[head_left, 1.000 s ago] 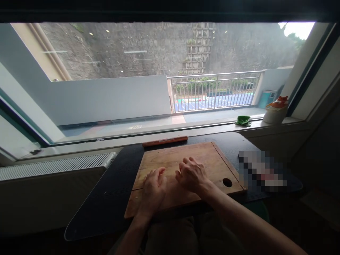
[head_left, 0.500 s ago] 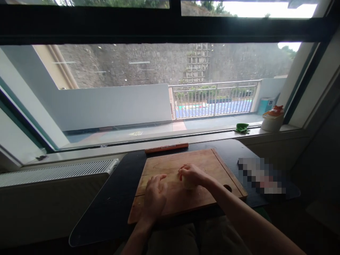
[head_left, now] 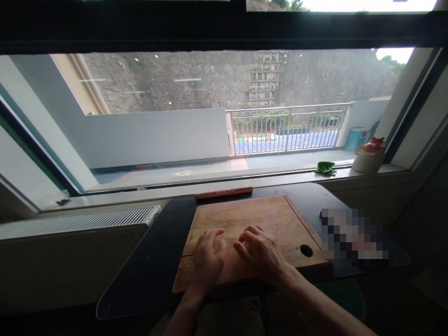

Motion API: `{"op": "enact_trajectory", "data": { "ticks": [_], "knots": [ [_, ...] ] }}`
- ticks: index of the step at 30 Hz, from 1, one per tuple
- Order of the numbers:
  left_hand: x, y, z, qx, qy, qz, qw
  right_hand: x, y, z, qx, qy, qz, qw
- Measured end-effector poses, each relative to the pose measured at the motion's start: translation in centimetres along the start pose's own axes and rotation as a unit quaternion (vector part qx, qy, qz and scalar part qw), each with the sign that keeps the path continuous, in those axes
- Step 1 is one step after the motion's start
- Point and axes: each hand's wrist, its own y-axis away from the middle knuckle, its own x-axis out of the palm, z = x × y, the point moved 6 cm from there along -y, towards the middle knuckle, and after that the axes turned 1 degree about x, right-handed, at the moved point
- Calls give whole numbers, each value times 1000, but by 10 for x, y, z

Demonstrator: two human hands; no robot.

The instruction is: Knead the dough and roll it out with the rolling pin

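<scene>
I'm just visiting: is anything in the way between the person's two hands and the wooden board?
Nothing visible is: the left hand and right hand are over the wooden board, with bare wood showing between them. Whatever may be under the right hand is hidden from this view.

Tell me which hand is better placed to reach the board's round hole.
Probably the right hand: it is nearer the round hole, while the left hand is near the opposite edge of the wooden board.
</scene>
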Motion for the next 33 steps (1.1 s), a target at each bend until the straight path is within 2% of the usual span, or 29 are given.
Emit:
{"op": "enact_trajectory", "data": {
  "ticks": [4, 6, 8, 10, 12, 14, 16, 17, 21, 23, 25, 27, 30, 33],
  "knots": [
    [-1, 1, -1, -2, 2, 2, 1000, 6, -4, -7, 10, 3, -15, 1000],
    [-1, 1, -2, -2, -1, 5, 1000, 12, -18, -19, 54, -20, -13, 998],
    [-1, 0, -3, -1, -5, 8, 1000, 19, -32, -38, 125, -92, -4, 988],
    [-2, -1, -2, -8, -4, 3, 1000, 26, -42, -57, 204, -217, -4, 955],
    [-3, -3, 1, -21, 6, -8, 1000, 28, -47, -72, 249, -336, -21, 908],
    [-4, -5, 2, -33, 17, -14, 999, 25, -47, -80, 247, -423, -32, 871],
    [-4, -5, 3, -37, 22, -14, 999, 19, -44, -85, 224, -456, -10, 861],
    [-4, -5, 3, -36, 22, -15, 999, 14, -42, -87, 213, -449, 2, 868],
    [-3, -4, 2, -28, 19, -8, 999, -13, -37, -91, 200, -309, 26, 929],
    [-1, -3, 2, -21, 13, -2, 1000, -21, -39, -83, 187, -225, 32, 956],
    [-1, -3, 1, -10, 6, -4, 1000, -19, -41, -64, 156, -140, 50, 977],
    [-2, -2, 0, 1, -3, -7, 1000, -7, -39, -43, 140, -52, 80, 986],
    [-2, 0, 0, 5, -16, -2, 1000, 9, -33, -22, 145, 74, 83, 983],
    [-1, 1, -2, 5, -15, 5, 1000, 18, -30, -11, 127, 129, 77, 980]
  ]
}}
